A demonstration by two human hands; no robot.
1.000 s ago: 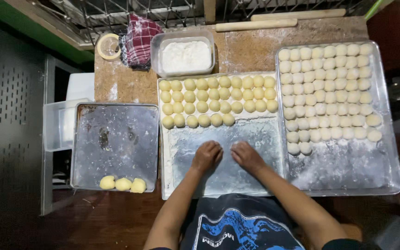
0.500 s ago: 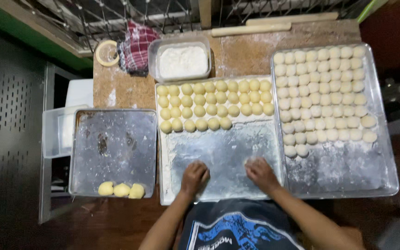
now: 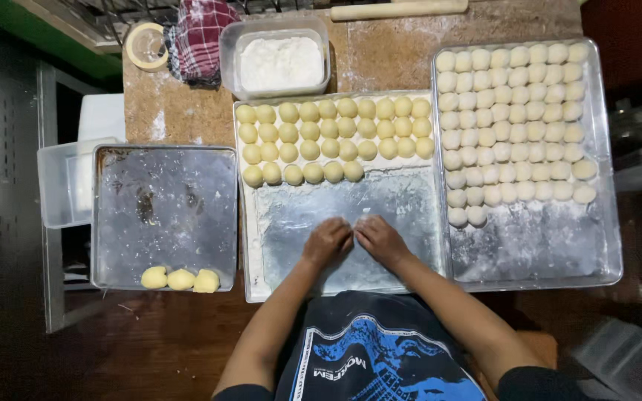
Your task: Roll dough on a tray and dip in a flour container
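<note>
Left hand (image 3: 326,242): curled, fingertips pressed down on the floured middle tray (image 3: 417,245); whether it grips any dough cannot be told
Right hand (image 3: 380,239): curled the same way, fingertips meeting the left's at the tray's centre; grip also unclear
Middle tray: 4 rows of yellow dough balls (image 3: 334,139) fill its far half, well apart from the hands
Left tray (image 3: 165,215): 3 dough pieces (image 3: 180,279) at its near edge
Right tray (image 3: 536,245): packed with pale balls (image 3: 518,122)
Table's far edge: flour tub (image 3: 280,64), checked cloth (image 3: 200,37), tape roll (image 3: 146,46), rolling pin (image 3: 399,9)
</note>
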